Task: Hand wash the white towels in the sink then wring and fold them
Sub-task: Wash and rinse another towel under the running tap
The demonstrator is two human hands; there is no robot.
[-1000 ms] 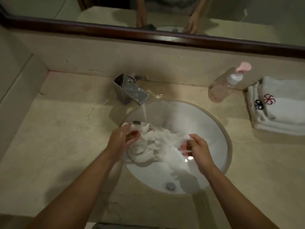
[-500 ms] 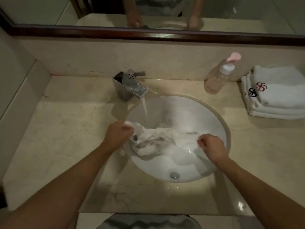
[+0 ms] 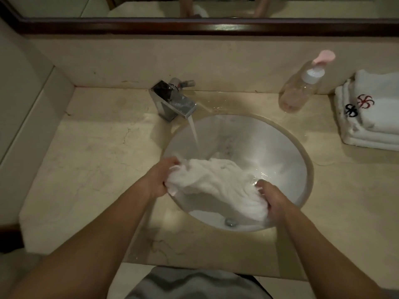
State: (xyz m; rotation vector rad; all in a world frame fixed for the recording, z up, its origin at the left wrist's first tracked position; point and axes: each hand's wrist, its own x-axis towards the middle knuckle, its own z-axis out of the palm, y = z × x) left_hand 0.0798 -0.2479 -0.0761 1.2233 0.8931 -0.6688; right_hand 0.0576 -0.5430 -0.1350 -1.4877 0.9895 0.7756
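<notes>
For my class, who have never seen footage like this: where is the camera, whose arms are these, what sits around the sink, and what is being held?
The camera sits on a person's head, looking down at their own arms. The left hand and right hand each grip one end of a wet white towel over the sink. The tap is running. On the counter stand a pump bottle and folded towels on the right. A mirror is above.

Non-task items on the marble countertop (image 3: 90, 160)

Clear pump bottle (image 3: 302, 87) with pink nozzle stands at right rear, against the backsplash; dark wood-framed mirror (image 3: 151, 24) runs along the wall above.
</notes>
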